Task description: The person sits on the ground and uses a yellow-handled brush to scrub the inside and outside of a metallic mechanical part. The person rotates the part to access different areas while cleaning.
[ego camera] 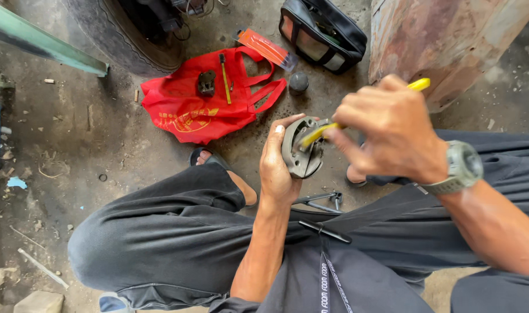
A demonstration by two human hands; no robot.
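Observation:
My left hand (278,165) grips a round grey metal part (301,146), a clutch-like disc with shoes, held upright over my knees. A yellow-handled tool (327,128) is in my right hand (386,130), its tip pressed into the metal part. The yellow handle end (419,84) sticks out past my knuckles. A grey wristwatch (460,169) sits on my right wrist. I am crouched in dark trousers above a dirty concrete floor.
A red cloth bag (186,107) lies on the floor with a dark metal piece (206,83) and a thin yellow tool (224,78) on it. Nearby are an orange packet (265,47), a black bag (322,32), a small dark ball (298,82), a tyre (122,35) and a rusty drum (444,40).

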